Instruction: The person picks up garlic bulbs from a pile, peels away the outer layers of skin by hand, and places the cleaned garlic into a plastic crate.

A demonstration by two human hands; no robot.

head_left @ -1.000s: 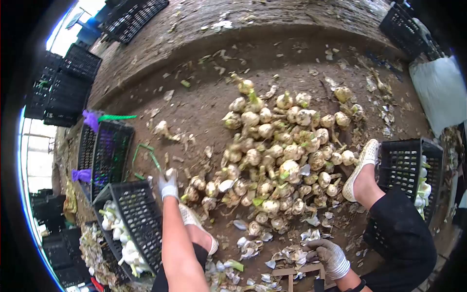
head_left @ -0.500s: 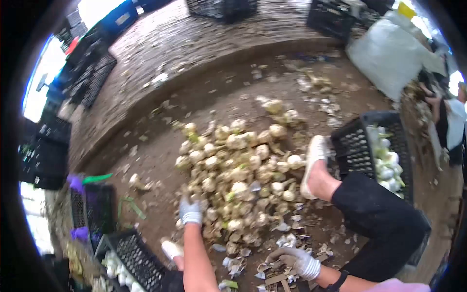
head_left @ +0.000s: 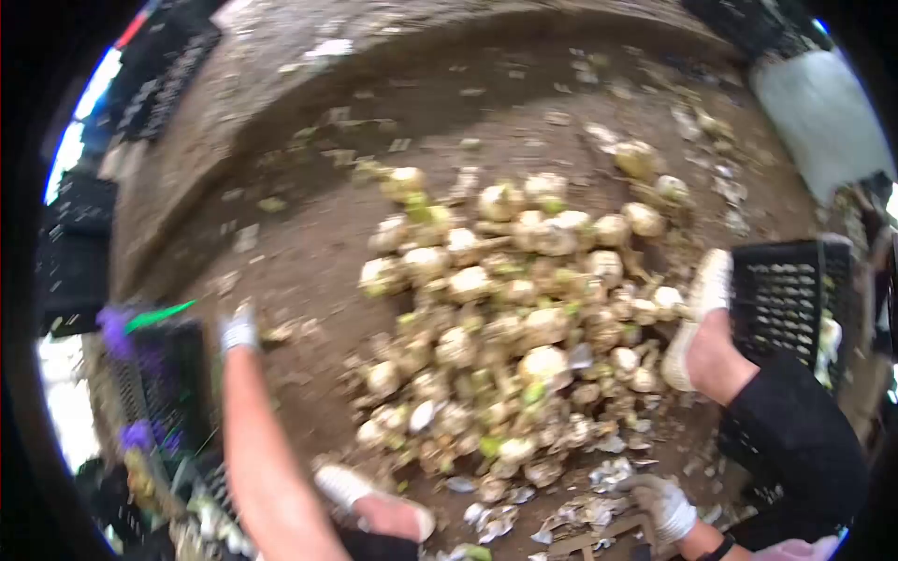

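My left hand [head_left: 240,329], in a pale glove, reaches out to the left over the dirt floor, beside a dry stalk and scraps of husk [head_left: 297,329]. Motion blur smears its fingers, and whether they hold anything cannot be made out. My right hand [head_left: 662,505], in a whitish glove, is low at the right, its fingers loosely bent and apart, with no held object visible. Peeled garlic skins [head_left: 613,472] and a flat brown wooden piece [head_left: 599,539] lie beside it. Between my feet spreads a heap of garlic bulbs [head_left: 547,327] with stalks and roots.
A black crate [head_left: 776,290] stands beyond my right foot [head_left: 711,323]. At the left is a dark crate [head_left: 164,383] with purple ties and a green strip [head_left: 161,315]. White bulbs [head_left: 210,524] lie at the lower left. A white sack [head_left: 828,122] stands at the upper right.
My left hand has left the edge of the garlic heap and swung out to the left. My right hand stays low near the garlic skins. The view has shifted left and down.
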